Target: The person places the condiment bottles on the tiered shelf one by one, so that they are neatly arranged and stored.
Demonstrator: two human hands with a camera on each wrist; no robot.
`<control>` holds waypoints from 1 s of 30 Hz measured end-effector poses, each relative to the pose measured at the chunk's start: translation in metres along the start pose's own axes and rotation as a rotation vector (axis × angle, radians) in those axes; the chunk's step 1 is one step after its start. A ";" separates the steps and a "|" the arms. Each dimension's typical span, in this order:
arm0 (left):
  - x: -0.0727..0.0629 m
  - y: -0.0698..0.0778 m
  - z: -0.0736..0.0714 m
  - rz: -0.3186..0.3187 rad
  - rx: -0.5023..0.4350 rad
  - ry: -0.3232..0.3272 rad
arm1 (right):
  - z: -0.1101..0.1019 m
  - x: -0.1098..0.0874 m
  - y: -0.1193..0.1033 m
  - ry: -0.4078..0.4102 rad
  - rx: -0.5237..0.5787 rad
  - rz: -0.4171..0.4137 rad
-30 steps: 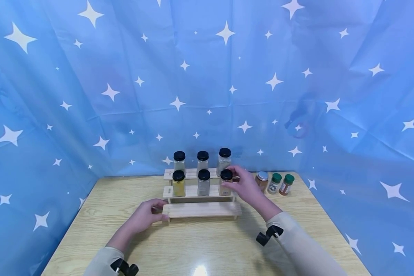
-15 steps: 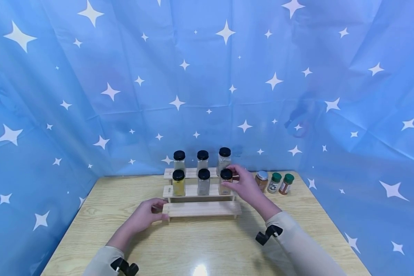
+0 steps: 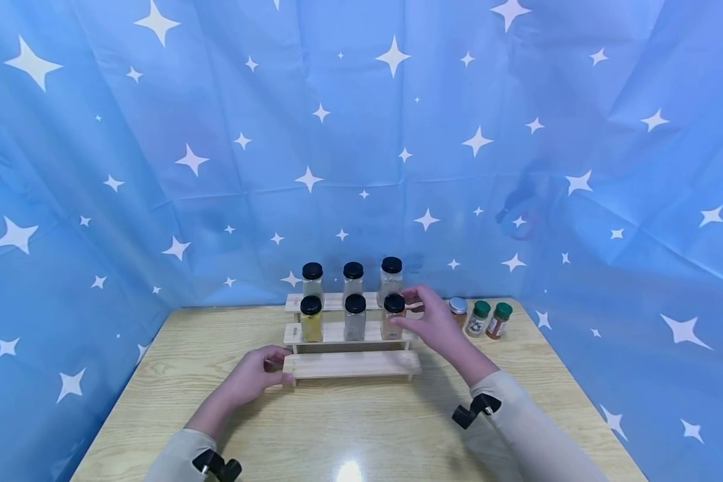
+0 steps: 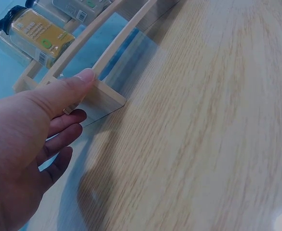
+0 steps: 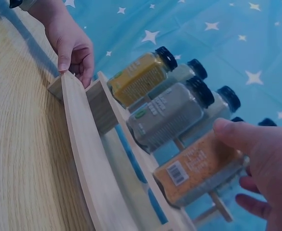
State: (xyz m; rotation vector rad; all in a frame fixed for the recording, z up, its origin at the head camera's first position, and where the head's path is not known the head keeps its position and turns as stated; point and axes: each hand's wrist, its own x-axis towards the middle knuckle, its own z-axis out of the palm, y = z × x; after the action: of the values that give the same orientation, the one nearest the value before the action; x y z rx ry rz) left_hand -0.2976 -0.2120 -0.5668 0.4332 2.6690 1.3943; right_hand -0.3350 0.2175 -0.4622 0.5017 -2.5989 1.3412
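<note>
Counter (image 3: 313,422) bears the rack (image 3: 352,365). The left hand (image 3: 258,375) pinches its front left end; the right hand (image 3: 432,325), fingers parted, seems free of the orange jar (image 5: 194,171) beside it on the middle tier (image 3: 333,332). Six jars (image 3: 355,327) are shelved; three jars (image 3: 476,325) alongside are not.

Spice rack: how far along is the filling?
Looks done: three black-lidded jars on the top tier, two more on the middle tier. In hand: the orange jar at the middle tier's right end, the right hand at it, grip unclear; the left hand pinches the bottom tier's left end. Likely left: the jarless bottom tier, plus the silver-lidded jar and two green-lidded jars on the table.
</note>
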 end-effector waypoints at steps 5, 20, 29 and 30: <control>-0.001 0.001 0.000 0.003 -0.005 -0.003 | -0.009 -0.004 0.001 0.001 -0.002 -0.001; 0.000 0.001 0.001 -0.009 -0.004 0.004 | -0.065 -0.032 0.034 0.115 -0.058 0.058; 0.000 0.001 0.001 -0.005 -0.008 -0.003 | -0.096 -0.044 0.061 0.199 -0.158 0.071; 0.000 0.001 0.001 -0.007 -0.010 -0.002 | -0.098 -0.046 0.063 0.203 -0.171 0.071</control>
State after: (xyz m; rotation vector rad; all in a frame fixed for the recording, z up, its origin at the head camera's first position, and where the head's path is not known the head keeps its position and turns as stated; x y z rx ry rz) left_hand -0.2972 -0.2106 -0.5665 0.4242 2.6584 1.4032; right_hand -0.3163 0.3415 -0.4670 0.2353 -2.5524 1.1115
